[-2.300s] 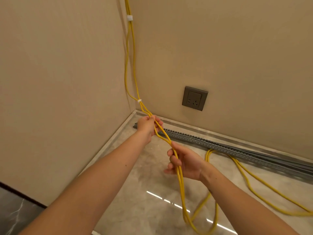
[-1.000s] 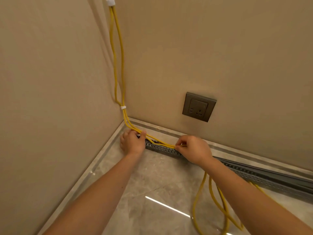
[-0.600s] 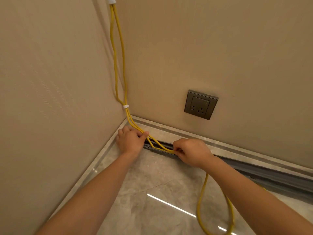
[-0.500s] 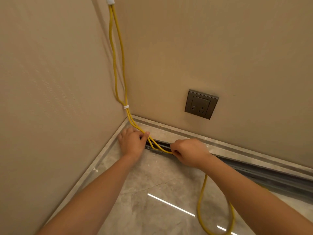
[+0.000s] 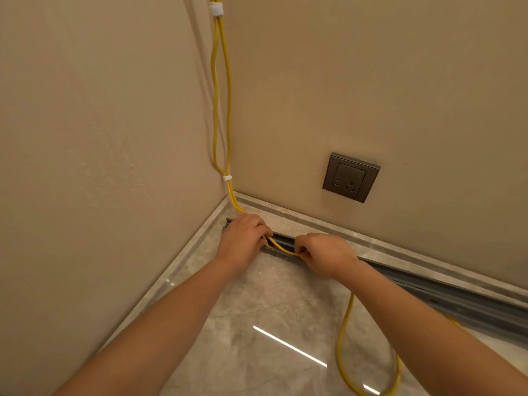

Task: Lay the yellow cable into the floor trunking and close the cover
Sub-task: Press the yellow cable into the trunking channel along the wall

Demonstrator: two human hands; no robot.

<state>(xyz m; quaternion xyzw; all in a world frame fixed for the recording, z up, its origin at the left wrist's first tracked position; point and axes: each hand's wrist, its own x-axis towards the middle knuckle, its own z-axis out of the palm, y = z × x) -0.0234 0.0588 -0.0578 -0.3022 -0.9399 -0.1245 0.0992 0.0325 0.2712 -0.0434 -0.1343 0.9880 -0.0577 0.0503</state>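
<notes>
Floor trunking point(image 5: 457, 298) runs along the wall base, cover off at the corner end, open channel visible between the hands. Yellow cable point(image 5: 228, 110), doubled, drops down the wall corner and dips into the channel; the rest loops loose on the floor. Left hand point(image 5: 243, 241) is closed over the strands at the trunking's end. Right hand point(image 5: 325, 254) pinches the strands at the channel's front lip. Wall socket point(image 5: 351, 176) above.
</notes>
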